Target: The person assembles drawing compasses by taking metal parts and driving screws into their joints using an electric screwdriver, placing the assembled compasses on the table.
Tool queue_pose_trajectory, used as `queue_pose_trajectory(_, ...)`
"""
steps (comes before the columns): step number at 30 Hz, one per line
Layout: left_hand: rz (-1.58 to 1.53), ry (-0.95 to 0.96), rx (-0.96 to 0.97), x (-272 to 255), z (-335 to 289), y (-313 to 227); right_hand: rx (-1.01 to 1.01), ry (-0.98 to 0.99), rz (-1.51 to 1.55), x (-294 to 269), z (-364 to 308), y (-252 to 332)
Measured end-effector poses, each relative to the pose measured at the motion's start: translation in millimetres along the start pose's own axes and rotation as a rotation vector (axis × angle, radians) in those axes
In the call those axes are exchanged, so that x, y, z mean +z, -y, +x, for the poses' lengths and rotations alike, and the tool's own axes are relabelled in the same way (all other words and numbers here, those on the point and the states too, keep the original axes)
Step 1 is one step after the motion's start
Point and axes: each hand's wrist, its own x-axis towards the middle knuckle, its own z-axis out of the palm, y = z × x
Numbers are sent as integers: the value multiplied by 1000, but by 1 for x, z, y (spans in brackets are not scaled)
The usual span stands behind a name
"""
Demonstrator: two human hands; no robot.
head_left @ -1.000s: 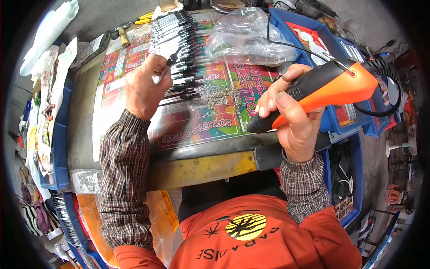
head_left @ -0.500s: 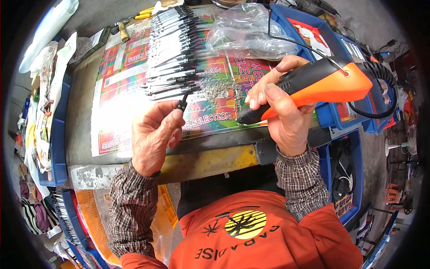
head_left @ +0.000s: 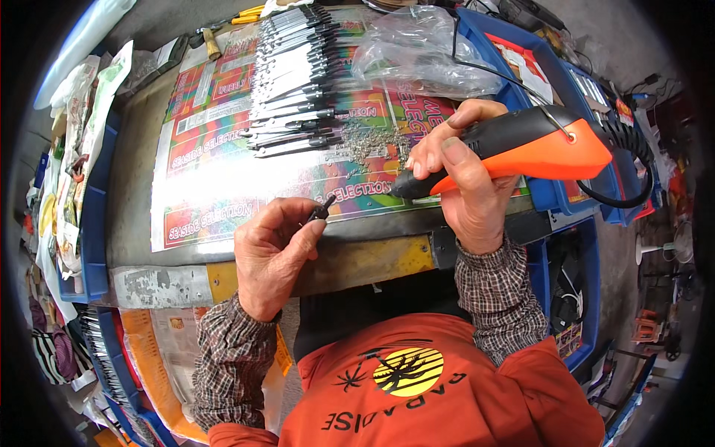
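Observation:
My left hand point(head_left: 275, 249) pinches a small black plastic part point(head_left: 320, 213) with a short stem, held over the near edge of the bench. In my right hand point(head_left: 473, 175) is an orange and black electric screwdriver point(head_left: 521, 145), its dark tip pointing left, apart from the black part. Fingers and thumb wrap round its front end. Beyond the hands, a long row of flat silver pieces with black ends point(head_left: 294, 93) lies on a colourful printed sheet point(head_left: 201, 197). To the right of the row, small metal screws point(head_left: 372, 145) are scattered in a loose pile.
Clear plastic bags point(head_left: 424, 56) lie at the back, beside blue bins point(head_left: 555, 186) on the right. A coiled black cable point(head_left: 644, 164) hangs from the screwdriver. Another blue bin point(head_left: 97, 216) with packets stands at left. A brush point(head_left: 211, 46) lies far left on the bench point(head_left: 134, 186).
My left hand has moved nearer to me and slightly right, carrying the black part away from the row. The screwdriver has barely shifted in my right hand.

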Motion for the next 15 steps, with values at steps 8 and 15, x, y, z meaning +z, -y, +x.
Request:
queue_pose_trajectory(8, 585, -39, 484, 10, -7, 6, 15, 7, 60, -1, -1, 0)
queue_pose_trajectory(15, 834, -36, 778, 24, -16, 22, 13, 32, 334, 2, -6, 10)
